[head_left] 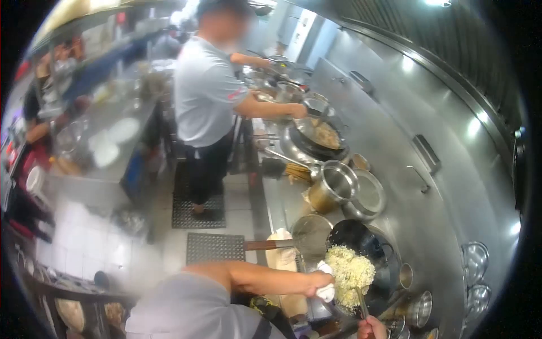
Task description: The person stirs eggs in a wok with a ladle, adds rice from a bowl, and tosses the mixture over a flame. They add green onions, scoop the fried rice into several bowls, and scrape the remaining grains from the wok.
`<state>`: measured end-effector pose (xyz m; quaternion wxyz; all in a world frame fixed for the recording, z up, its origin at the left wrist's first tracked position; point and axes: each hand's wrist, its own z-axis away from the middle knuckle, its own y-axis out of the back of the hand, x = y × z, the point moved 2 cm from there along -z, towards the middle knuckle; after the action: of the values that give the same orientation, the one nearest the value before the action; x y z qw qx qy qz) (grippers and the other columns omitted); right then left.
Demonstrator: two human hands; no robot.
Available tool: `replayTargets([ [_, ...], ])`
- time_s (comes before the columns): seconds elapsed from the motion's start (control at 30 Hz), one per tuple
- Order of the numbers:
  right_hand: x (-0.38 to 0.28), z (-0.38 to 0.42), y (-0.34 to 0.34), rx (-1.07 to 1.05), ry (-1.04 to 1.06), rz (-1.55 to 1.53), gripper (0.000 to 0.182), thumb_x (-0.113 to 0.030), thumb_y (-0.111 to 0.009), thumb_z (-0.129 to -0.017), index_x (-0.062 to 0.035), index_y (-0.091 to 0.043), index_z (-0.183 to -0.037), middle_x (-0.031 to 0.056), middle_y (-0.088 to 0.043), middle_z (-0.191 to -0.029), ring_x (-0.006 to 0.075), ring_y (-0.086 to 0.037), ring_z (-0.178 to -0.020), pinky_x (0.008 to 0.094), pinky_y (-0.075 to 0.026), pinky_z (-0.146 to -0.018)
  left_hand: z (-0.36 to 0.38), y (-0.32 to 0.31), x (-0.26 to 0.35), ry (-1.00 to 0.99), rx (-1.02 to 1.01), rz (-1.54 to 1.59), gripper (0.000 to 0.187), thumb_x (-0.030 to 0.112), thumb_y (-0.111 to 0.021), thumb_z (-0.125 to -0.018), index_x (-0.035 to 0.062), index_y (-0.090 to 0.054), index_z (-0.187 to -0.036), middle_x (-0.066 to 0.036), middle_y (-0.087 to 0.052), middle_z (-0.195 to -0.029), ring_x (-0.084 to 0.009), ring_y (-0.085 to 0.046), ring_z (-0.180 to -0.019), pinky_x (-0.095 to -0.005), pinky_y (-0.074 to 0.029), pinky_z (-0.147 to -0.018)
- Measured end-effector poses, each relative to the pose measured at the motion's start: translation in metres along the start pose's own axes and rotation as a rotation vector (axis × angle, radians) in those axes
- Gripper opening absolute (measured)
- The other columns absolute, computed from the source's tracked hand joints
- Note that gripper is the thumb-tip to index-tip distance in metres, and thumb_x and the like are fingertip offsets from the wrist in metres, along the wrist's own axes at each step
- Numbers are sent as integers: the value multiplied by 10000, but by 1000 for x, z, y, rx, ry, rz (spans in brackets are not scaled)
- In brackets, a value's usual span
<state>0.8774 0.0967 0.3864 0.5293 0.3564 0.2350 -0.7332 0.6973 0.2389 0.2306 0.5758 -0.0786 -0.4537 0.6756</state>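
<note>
A dark wok (354, 233) holds a heap of pale yellow fried rice (350, 270). My left hand (319, 282) is closed around a folded white cloth (326, 291) at the wok's near edge; the cloth hides how the rim is gripped. At the bottom of the view my right hand (371, 327) is wrapped round the handle of a metal utensil (362, 302), whose far end is buried in the rice, so its shape is hidden. Just beyond my left hand lies a round mesh strainer (312, 234) with a wooden handle.
Past the strainer stand a tall metal pot (337, 183) and a wide round pan (370, 195). Farther along, a co-worker (208, 90) handles another wok (316, 135). Metal containers (419, 309) sit beside my wok, below the steel wall. Plates (122, 130) rest on a counter at left.
</note>
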Motion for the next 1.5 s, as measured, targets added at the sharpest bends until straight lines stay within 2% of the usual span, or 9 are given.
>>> replayTargets([
  [0.17, 6, -11, 19, -324, -9, 249, 225, -281, -605, -907, -81, -534, -980, -24, -490, -538, 93, -404, -360, 217, -297, -302, 114, 62, -22, -85, -19, 110, 183, 74, -536, -877, -34, -553, -1024, -118, -653, -858, -258, -668, -753, -428, -579, -687],
  [0.2, 8, -26, 26, -488, -110, 123, 420, -170, -520, -918, 23, -400, -1272, 118, -589, -714, 184, -576, -501, 328, -502, -432, 155, 61, -20, -191, 73, 93, 187, 54, -531, -872, -50, -553, -1026, -159, -654, -873, -282, -675, -778, -423, -580, -685],
  [0.27, 13, -26, -12, -512, -54, 173, 480, -66, -485, -867, 5, -377, -1329, 74, -537, -659, 109, -460, -382, 243, -379, -300, 208, 83, -32, -290, 203, 98, 175, 17, -538, -853, -83, -546, -996, -228, -643, -894, -323, -675, -793, -433, -585, -652],
  [0.47, 21, -40, -154, -974, -143, 305, 550, -75, -515, -875, -13, -339, -1392, 51, -529, -726, 90, -461, -416, 232, -389, -324, 321, 129, -75, -545, 589, 296, 243, 25, -553, -842, -41, -513, -1073, -176, -602, -888, -276, -656, -753, -401, -558, -575],
  [0.6, -8, -110, -128, -1298, -187, 331, 531, -96, -530, -906, -1, -330, -1389, 49, -525, -744, 76, -457, -433, 230, -402, -338, 262, 34, -114, -815, 789, 322, 409, -24, -496, -768, -85, -435, -1168, -208, -593, -962, -307, -670, -781, -395, -582, -588],
  [0.93, -73, -191, -158, -1694, -609, 545, 65, -97, -503, -932, -46, -466, -951, 63, -525, -750, 69, -455, -478, 199, -362, -346, 102, -67, -165, -1280, 1218, 754, 101, 19, -512, -791, -57, -511, -857, -204, -617, -756, -307, -665, -650, -431, -572, -570],
  [0.97, -60, -193, -222, -1712, -625, 609, 66, -95, -499, -934, -44, -468, -963, 62, -524, -750, 67, -453, -479, 197, -363, -348, 108, -18, -151, -1318, 1240, 822, 99, 22, -515, -791, -58, -516, -848, -205, -619, -756, -307, -665, -645, -433, -572, -567],
  [1.33, -63, -188, -335, -1885, -827, 796, 157, -161, -434, -975, -11, -458, -935, 63, -515, -754, 56, -463, -482, 214, -423, -362, 27, 67, -163, -1711, 1099, 1103, 155, 0, -523, -782, -89, -525, -909, -185, -603, -785, -310, -664, -698, -430, -567, -581],
  [1.5, -62, -201, -425, -1909, -645, 911, 222, -235, -441, -970, -28, -453, -891, 15, -486, -637, 94, -489, -449, 228, -423, -325, 5, 124, -169, -1889, 1068, 1125, 132, -3, -522, -785, -84, -490, -885, -194, -592, -784, -338, -662, -691, -468, -571, -547],
])
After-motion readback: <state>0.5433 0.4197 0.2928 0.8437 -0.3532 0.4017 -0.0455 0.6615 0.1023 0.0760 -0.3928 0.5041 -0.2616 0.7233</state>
